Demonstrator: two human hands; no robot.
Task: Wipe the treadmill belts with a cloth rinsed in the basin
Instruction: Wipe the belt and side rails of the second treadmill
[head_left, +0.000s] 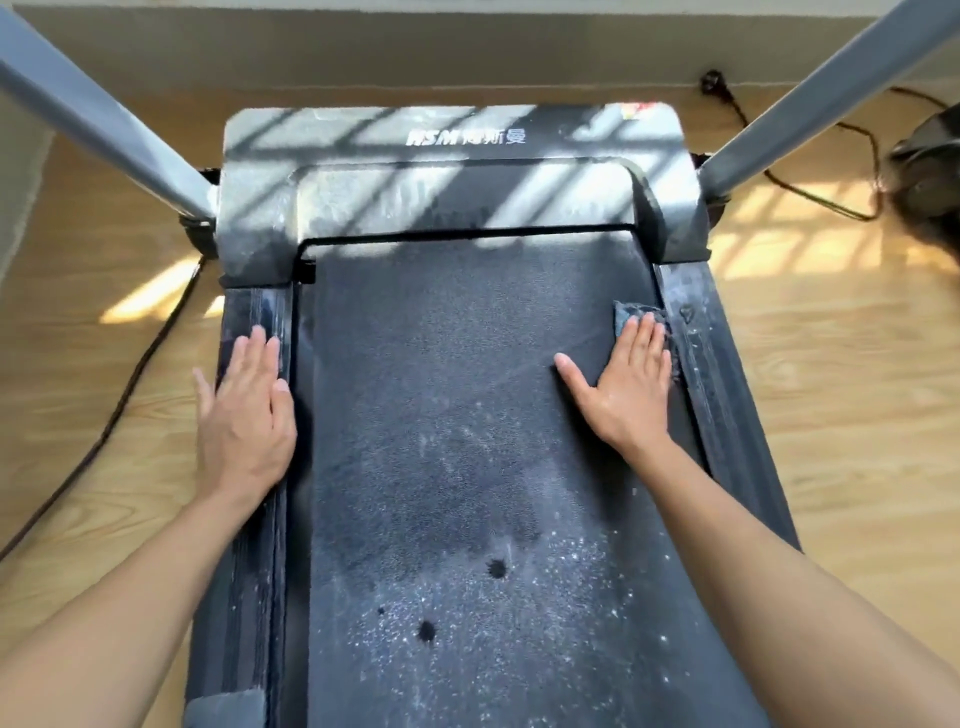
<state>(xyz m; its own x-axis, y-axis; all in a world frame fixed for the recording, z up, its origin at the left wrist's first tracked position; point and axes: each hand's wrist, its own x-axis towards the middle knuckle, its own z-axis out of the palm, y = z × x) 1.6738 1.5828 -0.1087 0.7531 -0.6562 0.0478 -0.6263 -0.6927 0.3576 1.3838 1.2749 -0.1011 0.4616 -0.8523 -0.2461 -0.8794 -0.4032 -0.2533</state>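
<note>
The right hand (626, 387) presses flat, fingers straight, on a dark cloth (640, 318) at the right edge of the dusty treadmill belt (457, 415), while the left hand (244, 410) rests flat and empty on the left side rail (260, 519).

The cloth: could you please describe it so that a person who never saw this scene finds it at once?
Start from the wide dark treadmill belt and go to its right edge, beside the right side rail. There the right hand presses flat on the cloth. It is the small grey-blue piece that shows just beyond that hand, the only soft fabric on the dusty belt.
</note>
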